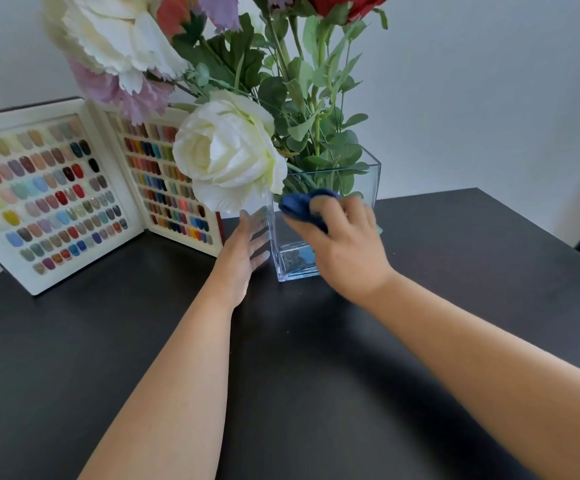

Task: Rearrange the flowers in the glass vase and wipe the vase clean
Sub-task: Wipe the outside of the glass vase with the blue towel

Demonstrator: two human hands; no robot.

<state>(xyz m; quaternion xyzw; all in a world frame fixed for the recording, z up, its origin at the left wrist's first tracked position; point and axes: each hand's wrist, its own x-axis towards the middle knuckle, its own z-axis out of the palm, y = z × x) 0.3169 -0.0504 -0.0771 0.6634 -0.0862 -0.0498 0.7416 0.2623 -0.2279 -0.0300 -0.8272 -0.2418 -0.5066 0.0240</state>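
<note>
A square clear glass vase (pixel 293 263) stands on the black table (pixel 281 358), a little water in its bottom. White, pink, lilac and red flowers (pixel 226 154) with green leafy stems rise from it. My right hand (pixel 345 247) holds a dark blue cloth (pixel 307 207) against the vase's front face. My left hand (pixel 243 252) lies flat against the vase's left side, fingers straight.
An open white display book of coloured nail samples (pixel 60 199) stands at the back left of the table, close to the vase. A pale wall is behind. The table's right edge runs at the far right.
</note>
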